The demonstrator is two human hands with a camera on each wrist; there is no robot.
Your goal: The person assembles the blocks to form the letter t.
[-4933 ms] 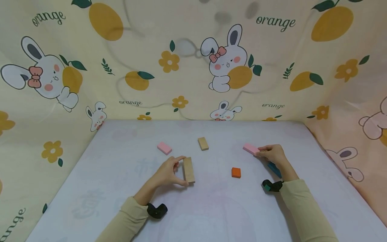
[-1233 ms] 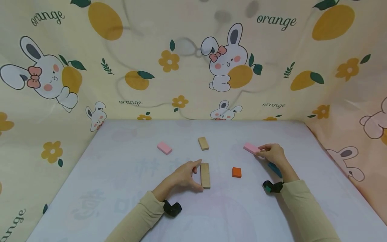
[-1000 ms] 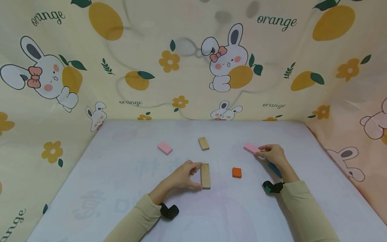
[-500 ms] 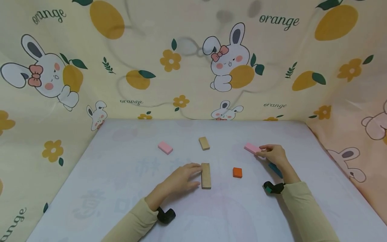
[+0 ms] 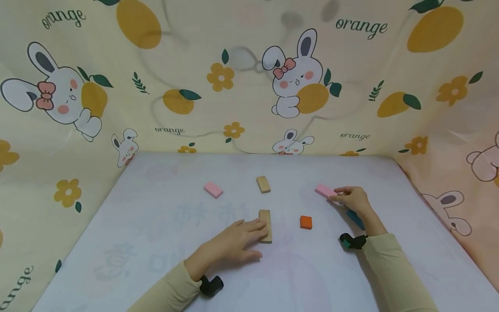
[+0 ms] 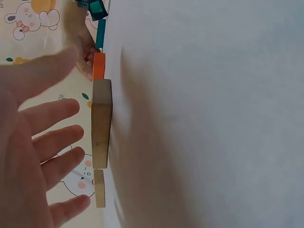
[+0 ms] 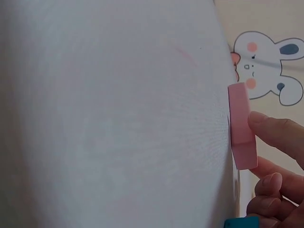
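Note:
My left hand [image 5: 234, 242] has its fingers loosely spread, with the fingertips overlapping a long plain wooden block [image 5: 265, 216] in the head view. In the left wrist view, the fingers and thumb stand apart from that wooden block [image 6: 101, 123], which lies flat on the table. At the right, my right hand [image 5: 354, 200] pinches the near end of a pink block [image 5: 323, 190] between finger and thumb. The right wrist view shows fingertips against this pink block [image 7: 241, 121], the other fingers curled. Under the right hand lies a blue block [image 5: 355, 219], partly hidden.
An orange block [image 5: 306, 222] lies between the hands. Farther back are a shorter wooden block [image 5: 263, 184] and a second pink block [image 5: 213, 190]. The white table [image 5: 156, 260] is bordered by a printed rabbit-and-orange cloth [image 5: 249, 99].
The left hand has moved the long wooden block to the right, then let go of it and spread its fingers over it. The right hand has stayed on the pink block.

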